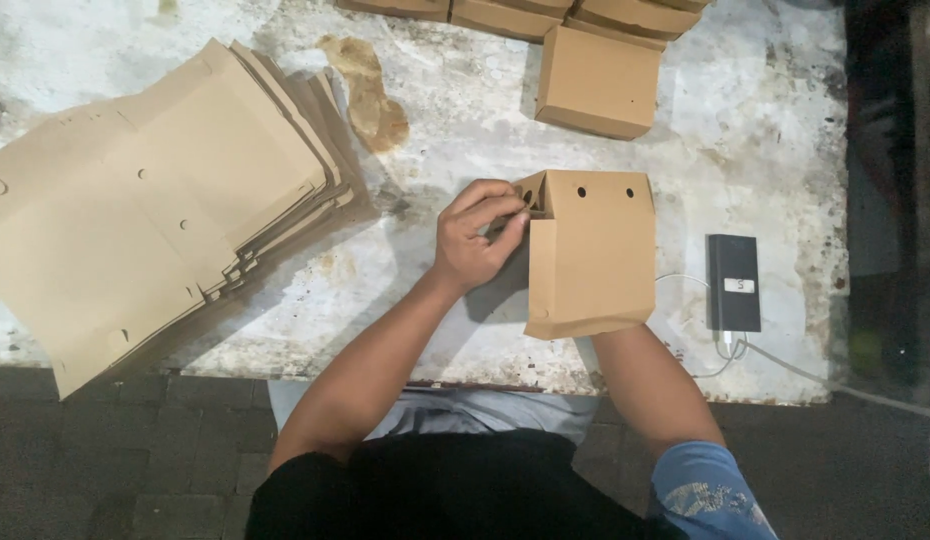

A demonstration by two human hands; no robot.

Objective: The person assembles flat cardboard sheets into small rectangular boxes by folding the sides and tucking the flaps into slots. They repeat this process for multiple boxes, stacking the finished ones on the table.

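Note:
A brown cardboard box [593, 255], partly folded, stands on the worn white table [455, 110] in front of me. It has two small round holes near its top edge. My left hand [475, 235] pinches a side flap at the box's upper left corner. My right hand is hidden behind the box; only its forearm [650, 385] shows coming out below it, so its grip cannot be seen.
A thick stack of flat brown box blanks [150, 195] lies at the left. Finished boxes [597, 80] stand at the far edge. A dark power bank [733, 282] with a white cable lies right of the box. A brown stain [370, 95] marks the tabletop.

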